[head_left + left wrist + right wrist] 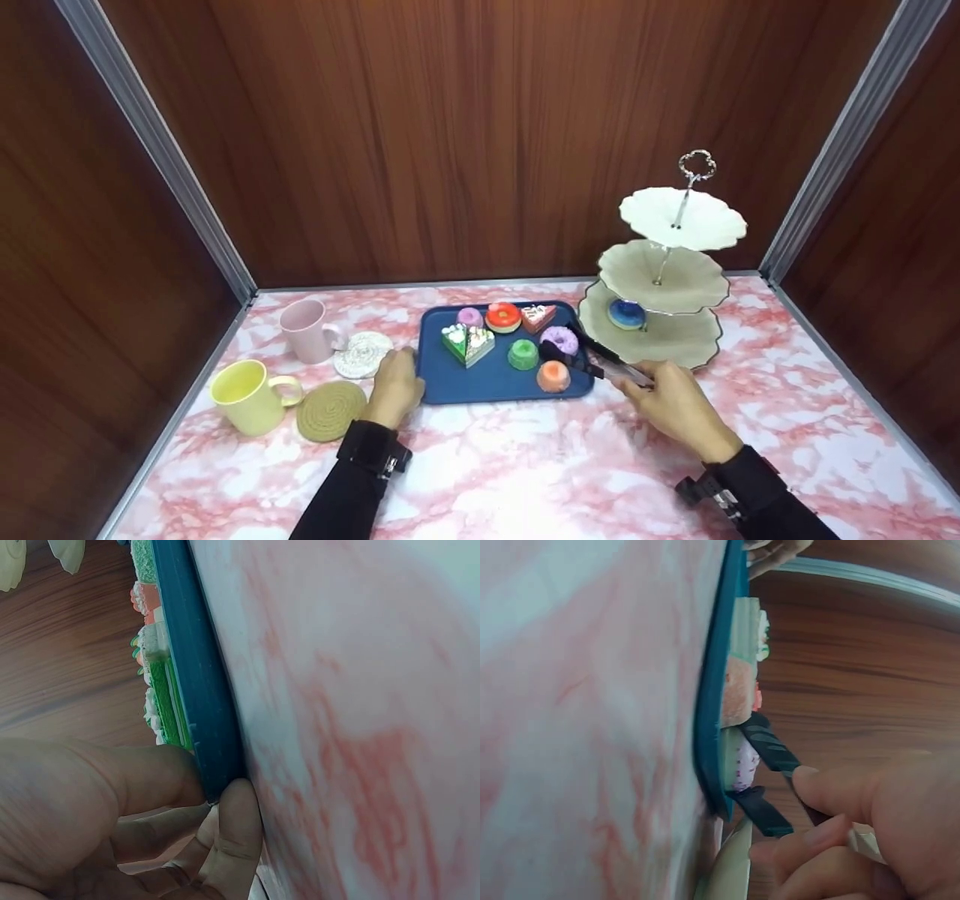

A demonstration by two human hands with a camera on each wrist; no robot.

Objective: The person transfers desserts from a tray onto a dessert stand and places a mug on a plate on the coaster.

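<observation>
My left hand [396, 386] pinches the left rim of a blue tray [480, 388], thumb and fingers around its edge in the left wrist view. With my right hand [671, 401] I hold black-tipped tongs [581, 361], their two tips spread on either side of a purple donut [559, 340] at the tray's right. Beside it sit an orange cake [553, 376] and a green cake [523, 355]. Farther back are a red donut [503, 317], a red cake slice [537, 318] and a pink donut [470, 317]. Green and white cake slices [467, 343] stand toward the left.
A three-tiered stand [697, 346] rises at the right, a blue donut [627, 314] on its lowest plate. To the left are a pink mug [306, 334], a yellow mug [251, 401], a white coaster [361, 355] and a tan coaster [330, 412]. Wooden panels [450, 150] enclose the table.
</observation>
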